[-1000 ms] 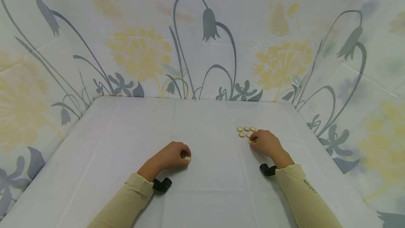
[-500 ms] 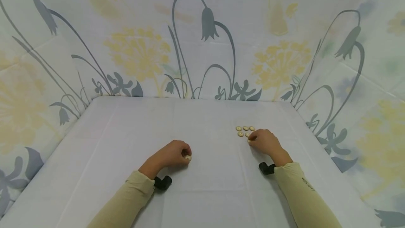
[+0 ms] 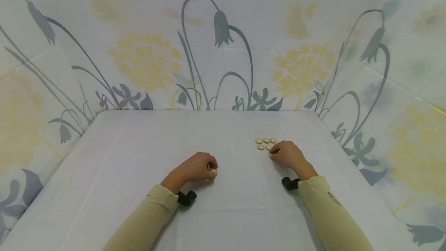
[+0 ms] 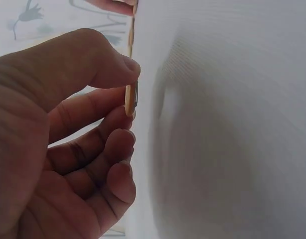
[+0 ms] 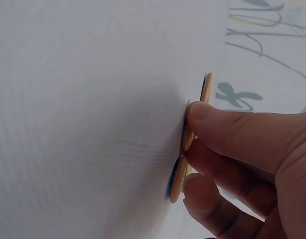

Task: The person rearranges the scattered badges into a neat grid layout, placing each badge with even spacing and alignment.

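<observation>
Four or so small tan discs [image 3: 265, 143] lie grouped on the white table [image 3: 139, 158], though the right hand [image 3: 287, 155], pinching another disc at the cluster's edge, may hide more. Well apart, the left hand [image 3: 196, 167] pinches a single disc [image 3: 213, 171] not yet added.

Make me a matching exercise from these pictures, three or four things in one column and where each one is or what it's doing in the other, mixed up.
Things:
1. left hand
2. right hand
3. row of small tan discs
4. black wrist mounts

Places or states:
A. lying loose on the white cloth, beyond the fingers
B. strapped at the cuffs of the beige sleeves
C. pinches a single disc near the table's middle
D. fingertips on discs beside the cluster

Pairs: 1-C, 2-D, 3-A, 4-B
</observation>
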The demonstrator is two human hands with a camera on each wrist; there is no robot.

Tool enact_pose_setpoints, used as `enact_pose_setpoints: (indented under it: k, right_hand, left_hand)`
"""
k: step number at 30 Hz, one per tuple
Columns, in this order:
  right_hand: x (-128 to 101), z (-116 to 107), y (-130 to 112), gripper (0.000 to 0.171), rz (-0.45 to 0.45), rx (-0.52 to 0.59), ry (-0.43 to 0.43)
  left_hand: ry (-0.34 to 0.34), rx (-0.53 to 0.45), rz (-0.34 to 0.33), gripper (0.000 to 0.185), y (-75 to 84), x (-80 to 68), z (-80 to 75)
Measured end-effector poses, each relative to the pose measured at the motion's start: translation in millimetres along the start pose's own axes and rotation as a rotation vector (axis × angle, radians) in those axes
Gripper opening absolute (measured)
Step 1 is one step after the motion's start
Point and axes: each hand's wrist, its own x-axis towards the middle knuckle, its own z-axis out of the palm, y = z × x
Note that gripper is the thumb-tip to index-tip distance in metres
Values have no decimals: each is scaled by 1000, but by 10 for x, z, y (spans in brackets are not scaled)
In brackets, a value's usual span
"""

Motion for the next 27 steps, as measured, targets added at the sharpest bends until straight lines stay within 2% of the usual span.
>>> enact_pose_setpoints:
  k: [16, 27]
  right_hand:
    - [-3, 39, -30, 18, 19, 4, 4]
    - [-26, 13, -29, 18, 35, 18, 3]
  left_hand:
    - [-3, -15, -4, 16, 175, 279, 73]
    - [5, -5, 11, 18, 306, 542, 168]
